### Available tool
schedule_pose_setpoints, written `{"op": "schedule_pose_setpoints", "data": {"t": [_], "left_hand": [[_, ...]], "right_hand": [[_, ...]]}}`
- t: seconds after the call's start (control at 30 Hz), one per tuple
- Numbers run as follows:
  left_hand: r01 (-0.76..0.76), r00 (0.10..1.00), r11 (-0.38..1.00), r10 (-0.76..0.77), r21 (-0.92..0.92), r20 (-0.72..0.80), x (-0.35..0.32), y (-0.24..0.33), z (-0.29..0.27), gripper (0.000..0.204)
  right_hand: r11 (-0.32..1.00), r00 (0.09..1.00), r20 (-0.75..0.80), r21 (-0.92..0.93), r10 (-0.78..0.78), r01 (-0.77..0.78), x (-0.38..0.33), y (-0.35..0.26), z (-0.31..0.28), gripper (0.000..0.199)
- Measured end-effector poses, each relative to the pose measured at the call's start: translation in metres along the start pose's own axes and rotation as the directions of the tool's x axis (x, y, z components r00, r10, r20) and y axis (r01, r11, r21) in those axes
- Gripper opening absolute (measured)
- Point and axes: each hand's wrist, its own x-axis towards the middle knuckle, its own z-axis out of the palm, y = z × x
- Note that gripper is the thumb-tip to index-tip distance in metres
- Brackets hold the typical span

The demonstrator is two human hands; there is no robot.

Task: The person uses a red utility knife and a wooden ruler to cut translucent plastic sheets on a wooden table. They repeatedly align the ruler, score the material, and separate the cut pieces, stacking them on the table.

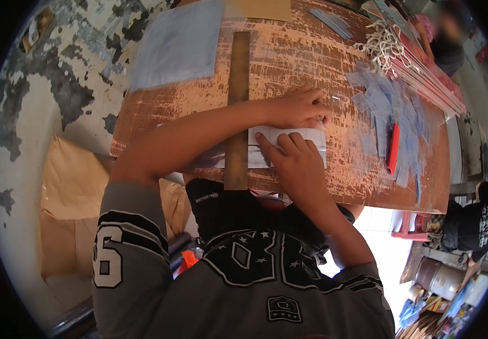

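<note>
A long brown ruler-like strip (239, 68) lies lengthwise on the worn wooden table, and its near end juts past the front edge. Beneath it is a pale, shiny sheet (259, 159), showing mostly to the right of the strip. My left forearm crosses over the strip. At the sheet's far right edge, my left hand (300, 107) is closed with curled fingers; what they grip, if anything, is hidden. My right hand (297, 161) rests on the sheet, its index finger stretched toward the strip and the other fingers bent and apart.
A red cutter-like tool (393, 148) lies on scattered bluish clear strips (376, 113) at right. Beyond are bundled pink rods with white cords (385, 48). A stack of bluish sheets (181, 42) sits far left. Brown paper bags (71, 181) stand by the wall. Two other people are at the right.
</note>
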Motion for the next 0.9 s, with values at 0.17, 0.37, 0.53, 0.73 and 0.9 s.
{"op": "schedule_pose_setpoints", "data": {"t": [0.17,0.37,0.53,0.73,0.9], "left_hand": [[-0.062,0.994,0.995,0.054,-0.084,-0.092,0.002,-0.004,0.001,0.020],[-0.023,0.996,0.995,0.014,-0.100,-0.088,0.008,-0.008,0.006,0.018],[0.033,0.999,0.994,-0.036,-0.105,-0.031,0.008,-0.003,0.001,0.018],[0.071,0.997,0.993,-0.071,-0.097,-0.004,0.010,-0.002,0.000,0.017],[0.070,0.998,0.991,-0.070,-0.117,0.003,0.012,-0.005,0.001,0.018]], "right_hand": [[0.998,1.000,-0.015,-0.053,-0.018,0.017,0.007,-0.005,0.006,0.057],[0.996,0.999,-0.041,-0.087,0.032,-0.036,0.009,-0.009,0.020,0.056],[0.992,0.998,-0.057,-0.120,0.026,-0.033,0.013,-0.011,0.022,0.055],[0.988,0.998,-0.057,-0.154,0.021,-0.029,0.018,-0.017,0.024,0.055],[0.986,0.999,-0.039,-0.163,0.015,-0.021,0.021,-0.015,0.026,0.054]]}}
